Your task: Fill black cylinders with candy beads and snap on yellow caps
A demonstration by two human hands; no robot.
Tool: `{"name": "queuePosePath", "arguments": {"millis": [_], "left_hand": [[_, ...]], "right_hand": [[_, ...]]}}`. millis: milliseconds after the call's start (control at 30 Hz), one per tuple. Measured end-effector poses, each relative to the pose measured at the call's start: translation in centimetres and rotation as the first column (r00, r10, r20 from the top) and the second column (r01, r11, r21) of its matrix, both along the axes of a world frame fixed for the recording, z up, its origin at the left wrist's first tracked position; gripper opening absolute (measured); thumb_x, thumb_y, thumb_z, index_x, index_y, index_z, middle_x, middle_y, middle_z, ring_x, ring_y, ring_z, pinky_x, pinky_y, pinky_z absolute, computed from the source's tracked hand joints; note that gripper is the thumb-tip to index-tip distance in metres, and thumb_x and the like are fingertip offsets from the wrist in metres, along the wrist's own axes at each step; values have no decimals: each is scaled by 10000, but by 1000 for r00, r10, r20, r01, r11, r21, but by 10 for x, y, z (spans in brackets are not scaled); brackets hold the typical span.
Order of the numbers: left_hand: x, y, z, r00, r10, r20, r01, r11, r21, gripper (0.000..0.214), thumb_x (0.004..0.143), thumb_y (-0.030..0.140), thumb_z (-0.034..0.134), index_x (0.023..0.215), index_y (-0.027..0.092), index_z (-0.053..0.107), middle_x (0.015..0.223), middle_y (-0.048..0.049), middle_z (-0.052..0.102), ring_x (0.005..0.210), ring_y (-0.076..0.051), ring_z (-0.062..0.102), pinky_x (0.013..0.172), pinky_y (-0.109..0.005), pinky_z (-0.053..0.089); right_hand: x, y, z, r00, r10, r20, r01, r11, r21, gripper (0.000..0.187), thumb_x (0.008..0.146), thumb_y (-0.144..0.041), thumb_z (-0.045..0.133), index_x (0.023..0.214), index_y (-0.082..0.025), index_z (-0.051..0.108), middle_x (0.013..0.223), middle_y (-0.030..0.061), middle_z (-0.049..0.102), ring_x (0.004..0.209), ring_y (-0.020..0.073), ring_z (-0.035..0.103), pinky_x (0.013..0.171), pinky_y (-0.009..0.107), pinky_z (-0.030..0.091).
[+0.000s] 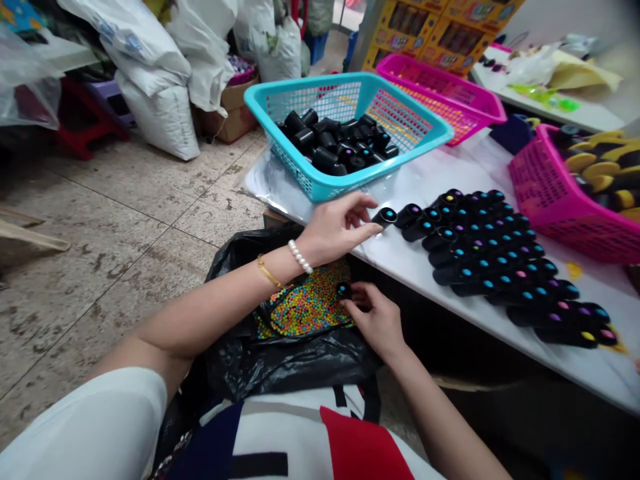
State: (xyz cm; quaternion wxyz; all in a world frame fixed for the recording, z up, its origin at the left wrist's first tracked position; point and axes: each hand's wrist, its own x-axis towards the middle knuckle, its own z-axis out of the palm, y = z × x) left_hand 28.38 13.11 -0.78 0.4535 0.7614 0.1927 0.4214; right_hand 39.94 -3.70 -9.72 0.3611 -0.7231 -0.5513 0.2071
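Note:
At the table edge, my left hand [336, 230] has its thumb and fingers around a small black cylinder [385, 217] with a blue dot on top. Below it, my right hand [379, 319] pinches another black cylinder [343, 290] over the colourful beads [305, 307]. These tiny beads lie in an open black plastic bag [290, 363] before my lap. To the right of my left hand, rows of black cylinders [493, 247] stand on the white table [400, 260], with blue, purple, pink or yellow dots on top. More black cylinders [327, 143] lie jumbled in a turquoise basket [320, 189].
Behind the turquoise basket is a pink basket [480, 110]. Another pink basket [555, 207] at the right holds black and yellow pieces [603, 167]. Yellow boxes [425, 30] are stacked at the back. White sacks [155, 100] and a red stool [75, 120] occupy the floor on the left.

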Motion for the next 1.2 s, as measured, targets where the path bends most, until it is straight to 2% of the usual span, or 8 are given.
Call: {"name": "queuePosePath", "arguments": {"millis": [167, 300, 433, 567, 733, 833, 1000, 1200], "left_hand": [[-43, -39, -8, 995, -12, -97, 11, 1000, -13, 249, 807, 248, 636, 1028, 135, 608, 808, -24, 632, 666, -95, 565, 591, -213, 462], [-70, -52, -29, 929, -17, -368, 44, 997, 66, 260, 817, 274, 628, 1048, 158, 603, 906, -40, 639, 769, -128, 592, 702, -250, 493], [-77, -44, -58, 591, 5, -806, 217, 962, 165, 408, 774, 387, 665, 1081, 123, 613, 1010, -125, 621, 923, -245, 590, 845, -370, 481], [-76, -39, -80, 383, 53, -922, 305, 935, 180, 411, 722, 450, 690, 956, 112, 663, 962, -163, 612, 947, -311, 575, 823, -405, 479], [-82, -41, -86, 399, 28, -916, 276, 949, 149, 376, 724, 433, 690, 937, 123, 667, 936, -146, 629, 903, -294, 604, 781, -379, 494], [-85, -42, -80, 436, 16, -900, 241, 961, 134, 376, 791, 422, 629, 1026, 129, 643, 975, -133, 641, 932, -272, 611, 817, -365, 493], [-78, -49, -59, 730, -21, -683, 117, 988, 96, 400, 834, 350, 609, 1175, 148, 554, 1096, -101, 638, 1005, -212, 602, 896, -323, 476], [-59, -62, -36, 895, -5, -446, 68, 990, 126, 341, 804, 285, 646, 1116, 169, 576, 949, -51, 621, 831, -161, 589, 761, -280, 488]], "right_hand": [[-6, -2, 2, 969, -2, -247, 50, 981, 187, 310, 800, -261, 644, 1085, -231, 528, 1001, 41, 639, 879, 171, 662, 804, 311, 555], [-1, 7, 6, 994, 92, -57, -86, 992, 94, 370, 804, -246, 600, 1168, -217, 543, 1017, 56, 648, 863, 170, 652, 776, 290, 535], [8, 32, -1, 943, 153, 296, -29, 922, -386, 283, 737, -244, 606, 1001, -146, 630, 806, 84, 677, 734, 219, 656, 686, 307, 506], [13, 69, -12, 925, 151, 349, 38, 877, -480, 360, 669, -268, 654, 988, -108, 614, 829, 150, 685, 785, 295, 663, 653, 331, 501], [11, 79, -12, 929, 83, 360, 67, 920, -385, 460, 722, -288, 629, 1149, -152, 526, 1040, 136, 656, 985, 279, 623, 833, 345, 494], [8, 57, -10, 996, -8, 88, 28, 972, -234, 458, 759, -298, 607, 1187, -178, 498, 1014, 88, 661, 852, 213, 662, 785, 329, 534], [-3, 26, -7, 897, -2, -443, 10, 1000, 17, 300, 764, -278, 612, 1046, -197, 550, 1054, 59, 658, 952, 180, 661, 866, 316, 532], [-19, 16, 17, 898, 78, -434, -24, 991, 129, 259, 769, -236, 623, 1019, -213, 560, 1017, 51, 644, 917, 181, 659, 776, 284, 559]]}}
